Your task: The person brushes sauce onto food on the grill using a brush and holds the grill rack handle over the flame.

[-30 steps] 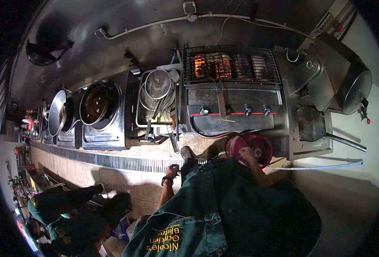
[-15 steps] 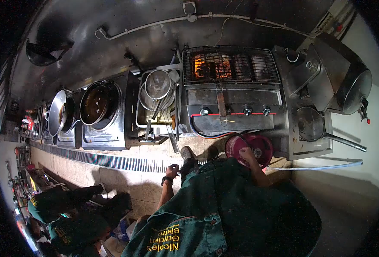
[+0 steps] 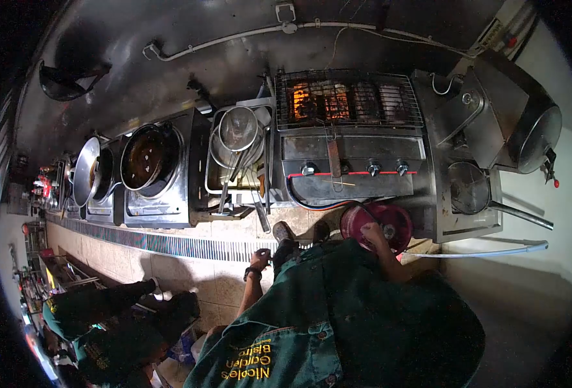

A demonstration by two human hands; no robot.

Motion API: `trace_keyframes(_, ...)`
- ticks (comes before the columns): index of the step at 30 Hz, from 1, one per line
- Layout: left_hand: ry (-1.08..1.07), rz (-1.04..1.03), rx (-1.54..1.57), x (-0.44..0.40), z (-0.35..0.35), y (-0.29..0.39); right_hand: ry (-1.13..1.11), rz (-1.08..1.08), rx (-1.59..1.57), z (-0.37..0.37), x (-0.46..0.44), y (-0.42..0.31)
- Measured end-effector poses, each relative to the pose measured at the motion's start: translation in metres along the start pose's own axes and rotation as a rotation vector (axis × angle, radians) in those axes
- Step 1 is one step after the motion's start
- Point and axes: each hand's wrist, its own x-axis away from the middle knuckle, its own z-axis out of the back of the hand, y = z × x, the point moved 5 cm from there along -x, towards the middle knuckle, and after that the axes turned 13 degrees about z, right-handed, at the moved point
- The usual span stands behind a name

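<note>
The red cylinder (image 3: 398, 223) stands on the floor (image 3: 228, 297) in front of the grill unit (image 3: 312, 147), at its right end. The right hand (image 3: 373, 235) is over its top, fingers bent; whether they grip any part cannot be told. The left hand (image 3: 259, 260) hangs well apart from the cylinder, above the floor grating (image 3: 150, 242), fingers curled; whether they hold anything cannot be told. A black band (image 3: 252, 272) circles the left wrist.

A hose (image 3: 321, 207) runs along the front of the grill unit toward the cylinder. On the unit's top lies a wire rack (image 3: 363, 123), with orange glow beneath its left part. To the right, a long-handled strainer (image 3: 469, 189) rests on a steel desk (image 3: 473, 225). To the left, strainers (image 3: 238, 128) lie in a tray (image 3: 212, 178); beyond them, a dark pan (image 3: 147, 158) sits on a burner. A co-worker (image 3: 127, 343) in green is at lower left.
</note>
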Motion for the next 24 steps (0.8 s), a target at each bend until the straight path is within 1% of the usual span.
trace_keyframes(2,-0.004,-0.007,-0.004,0.006,0.000,0.004,-0.017,-0.026,0.024,-0.001,0.000,0.002)
trace_keyframes(4,-0.005,-0.009,0.003,0.007,0.000,0.004,-0.022,-0.046,0.033,-0.010,-0.006,0.024)
trace_keyframes(5,-0.005,-0.011,0.011,0.006,0.000,0.004,-0.022,-0.046,0.033,-0.006,-0.004,0.018)
trace_keyframes(7,0.004,0.007,-0.004,-0.002,0.000,-0.001,-0.039,0.039,0.126,0.006,0.002,-0.009)
trace_keyframes(8,0.012,0.024,-0.020,-0.002,0.000,-0.001,-0.039,0.039,0.125,0.006,0.003,-0.012)
trace_keyframes(10,0.010,0.013,-0.016,-0.002,0.001,-0.001,-0.047,-0.077,0.046,0.006,0.005,-0.011)
trace_keyframes(14,0.012,0.022,-0.003,0.000,0.000,-0.001,0.008,-0.027,0.036,0.007,0.007,-0.008)
trace_keyframes(16,0.005,0.029,0.007,0.000,0.001,-0.001,0.043,0.496,-0.688,0.016,0.014,-0.029)
trace_keyframes(17,-0.002,0.037,0.018,0.000,0.001,-0.002,0.042,0.496,-0.688,0.013,0.011,-0.027)
trace_keyframes(19,-0.009,0.014,0.015,0.000,0.000,-0.002,-0.037,-0.045,0.062,-0.001,-0.002,0.006)
trace_keyframes(20,-0.016,-0.010,0.013,0.004,-0.001,0.002,-0.037,-0.045,0.063,0.001,-0.001,-0.002)
trace_keyframes(22,-0.010,-0.004,0.002,0.007,0.000,0.004,-0.016,-0.147,-0.112,0.007,0.009,-0.018)
trace_keyframes(23,-0.004,0.003,-0.009,0.008,0.000,0.005,-0.017,-0.147,-0.112,0.005,0.007,-0.013)
trace_keyframes(24,-0.005,0.003,-0.009,0.008,0.000,0.004,-0.022,-0.037,0.005,0.001,-0.001,0.000)
